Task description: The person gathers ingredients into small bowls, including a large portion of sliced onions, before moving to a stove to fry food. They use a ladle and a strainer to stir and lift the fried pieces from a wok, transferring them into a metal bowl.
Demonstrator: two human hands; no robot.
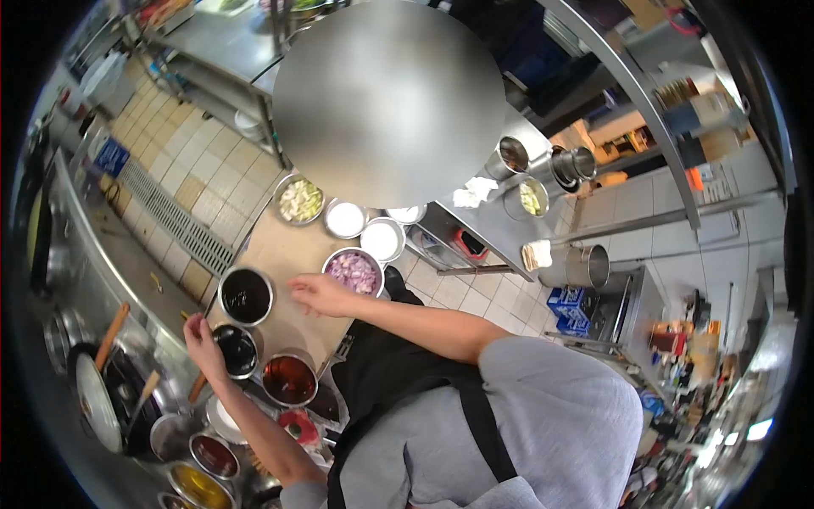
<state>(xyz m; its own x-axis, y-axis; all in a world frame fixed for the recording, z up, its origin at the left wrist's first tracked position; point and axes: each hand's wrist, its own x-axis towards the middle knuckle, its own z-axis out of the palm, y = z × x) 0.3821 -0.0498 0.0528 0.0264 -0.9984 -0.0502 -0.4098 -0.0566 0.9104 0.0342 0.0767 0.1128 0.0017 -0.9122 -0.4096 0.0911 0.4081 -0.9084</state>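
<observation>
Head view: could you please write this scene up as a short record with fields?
Right hand: over the tan worktop, near the onion bowl; apparently empty
Left hand: beside the smaller dark-filled bowl; grip unclear
Larger dark-filled bowl: on the worktop, next to the smaller one
Red-brown liquid: in a bowl near the worktop's edge
White contents: in three containers, one partly hidden

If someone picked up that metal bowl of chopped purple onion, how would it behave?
The metal bowl looks rigid, so it probably won't flex. The chopped onion lies in loose pieces with no lid over it, so some could spill if tilted. The bowl's smooth, shiny rim might feel a little slippery.
</observation>
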